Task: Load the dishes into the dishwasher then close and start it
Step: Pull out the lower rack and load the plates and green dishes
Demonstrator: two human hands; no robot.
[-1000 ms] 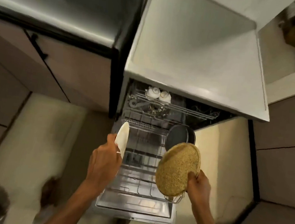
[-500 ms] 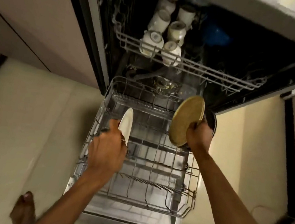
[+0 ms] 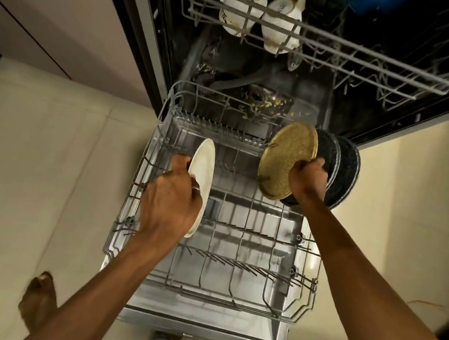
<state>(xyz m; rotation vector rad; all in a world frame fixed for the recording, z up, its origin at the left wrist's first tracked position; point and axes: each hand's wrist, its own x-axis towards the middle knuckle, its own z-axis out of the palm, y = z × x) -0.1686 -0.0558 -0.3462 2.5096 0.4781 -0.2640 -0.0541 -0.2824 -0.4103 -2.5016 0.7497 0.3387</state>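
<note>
Two plates held over the pulled-out lower rack

Centre frame, the left hand (image 3: 170, 203) grips a white round plate (image 3: 202, 178) on edge above the grey wire rack (image 3: 236, 255); right of it, the right hand (image 3: 306, 176) clasps a speckled tan plate (image 3: 286, 154) against dark plates (image 3: 341, 169); white cups (image 3: 247, 4) sit upper centre.

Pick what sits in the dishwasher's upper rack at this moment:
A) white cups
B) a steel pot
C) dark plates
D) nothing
A: white cups sit in the upper rack, while the dark plates are down by the right hand at the lower rack.
</note>
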